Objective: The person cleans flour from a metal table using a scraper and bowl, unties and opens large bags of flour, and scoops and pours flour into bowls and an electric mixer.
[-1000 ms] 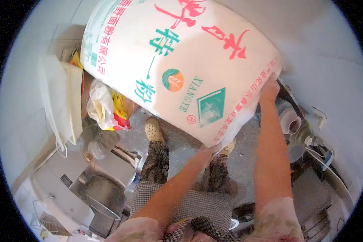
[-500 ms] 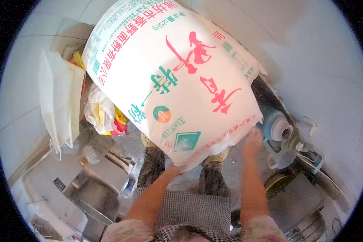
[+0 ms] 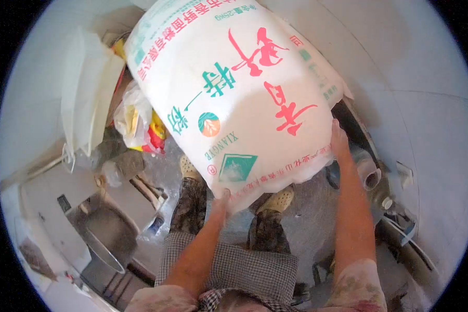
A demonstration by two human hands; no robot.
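A large white flour sack [image 3: 182, 57] with red and green printing and a 25kg mark fills the upper middle. My left hand [image 3: 221, 199] grips its near left corner, the fingers partly hidden under the cloth. On the right edge, my right hand [image 3: 339, 139] holds the sack's side, with the thumb and some fingers in sight. The sack's underside is hidden from me. Another printed white sack [image 3: 325, 78] shows behind it on the right.
A white plastic container [image 3: 86, 99] and a plastic bag [image 3: 132, 119] are at the left. Below them lies a metal basin [image 3: 109, 229]. Jugs and bottles [image 3: 369, 174] stand along the right wall. My light shoes [image 3: 281, 199] are beneath the sack.
My right hand has moved up and outward along the sack's right edge. My left hand has shifted slightly up at the corner. The view has tilted, and more of my right shoe shows.
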